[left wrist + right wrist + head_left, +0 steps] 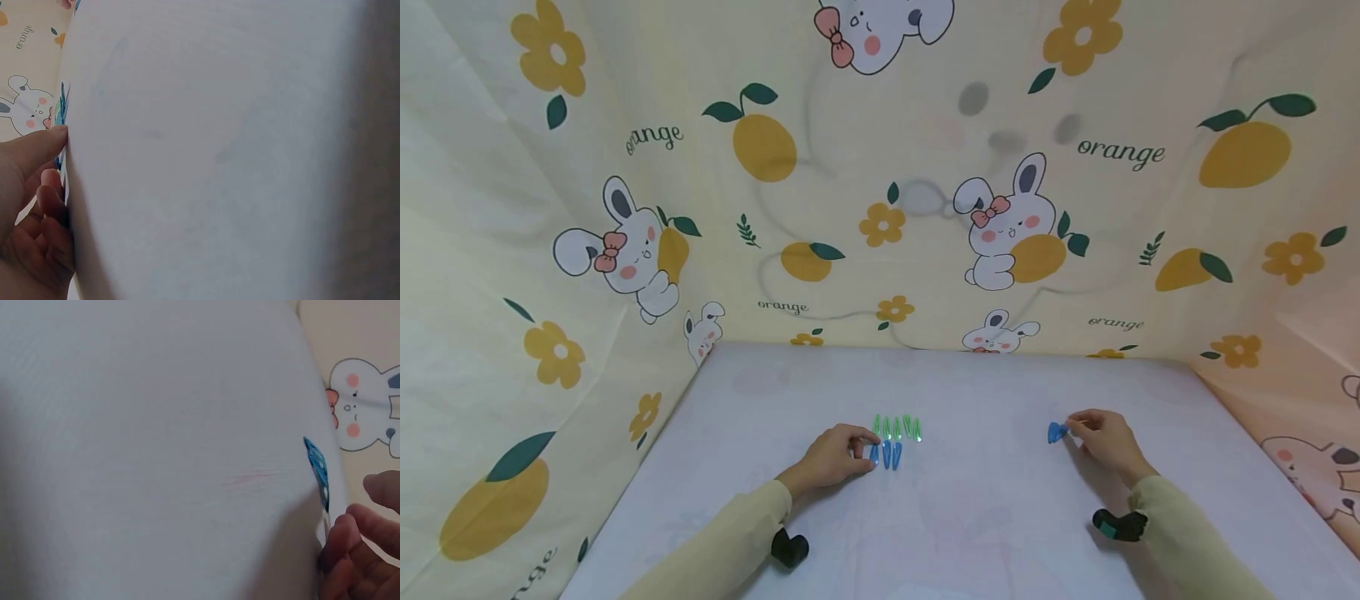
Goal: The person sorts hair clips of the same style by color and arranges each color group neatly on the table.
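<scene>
In the head view, several green snap hair clips [897,428] lie upright in a row on the table. Below them runs a row of three blue snap hair clips [887,454]. My left hand [835,457] pinches the leftmost blue clip [874,454] by its ends, thumb low and index finger high. Further right, blue hair clips [1056,432] overlap in a small heap; their number is unclear. My right hand [1105,437] has its fingertips at the heap's right edge. In the right wrist view, its thumb stands apart from the fingers, beside a blue clip [317,470].
A white-covered table [977,517] spreads under both hands. A cream curtain [880,167] printed with rabbits and oranges closes off the back and sides. Black wrist cameras [790,548] hang under both sleeves.
</scene>
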### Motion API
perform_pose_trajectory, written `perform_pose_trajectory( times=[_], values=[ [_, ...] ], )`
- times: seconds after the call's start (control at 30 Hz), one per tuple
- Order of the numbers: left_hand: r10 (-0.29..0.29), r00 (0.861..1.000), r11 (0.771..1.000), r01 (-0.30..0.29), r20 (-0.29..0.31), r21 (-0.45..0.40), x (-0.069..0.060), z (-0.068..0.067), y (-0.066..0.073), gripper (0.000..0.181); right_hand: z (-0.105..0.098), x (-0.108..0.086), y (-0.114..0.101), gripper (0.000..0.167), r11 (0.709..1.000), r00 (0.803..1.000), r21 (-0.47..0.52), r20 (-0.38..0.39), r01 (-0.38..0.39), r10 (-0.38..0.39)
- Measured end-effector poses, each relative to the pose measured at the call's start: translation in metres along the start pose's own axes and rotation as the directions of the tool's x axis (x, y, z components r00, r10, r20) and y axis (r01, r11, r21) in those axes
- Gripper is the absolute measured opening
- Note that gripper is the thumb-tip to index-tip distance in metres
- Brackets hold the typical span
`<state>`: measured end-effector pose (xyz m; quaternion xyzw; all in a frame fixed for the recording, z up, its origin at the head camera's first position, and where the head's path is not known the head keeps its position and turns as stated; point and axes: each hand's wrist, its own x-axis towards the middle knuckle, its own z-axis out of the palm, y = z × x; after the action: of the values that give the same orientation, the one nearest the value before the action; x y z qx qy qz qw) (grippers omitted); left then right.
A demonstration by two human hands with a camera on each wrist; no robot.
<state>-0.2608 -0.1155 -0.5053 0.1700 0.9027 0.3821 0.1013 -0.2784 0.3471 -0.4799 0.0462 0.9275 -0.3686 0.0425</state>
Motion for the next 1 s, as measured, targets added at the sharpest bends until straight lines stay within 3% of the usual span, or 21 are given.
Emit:
perform_pose_trajectory(
  times=[0.3,0.83,1.0],
  values=[
    [0.005,1.000,1.000,-0.005,-0.003,0.003,0.000,0.000,0.000,0.035,0.008,0.000,-0.003,0.042,0.997,0.999,-0.072,-0.030,0.015,-0.017],
    [-0.008,1.000,1.000,0.008,0.000,0.002,-0.001,0.000,0.001,0.035,0.013,-0.003,-0.011,0.045,0.983,0.999,-0.180,0.004,0.039,-0.039],
    [-0.006,1.000,1.000,0.006,-0.001,0.005,-0.001,-0.001,0.002,0.035,0.014,-0.002,-0.013,0.044,0.989,1.000,-0.143,0.027,0.020,-0.016]
  ],
)
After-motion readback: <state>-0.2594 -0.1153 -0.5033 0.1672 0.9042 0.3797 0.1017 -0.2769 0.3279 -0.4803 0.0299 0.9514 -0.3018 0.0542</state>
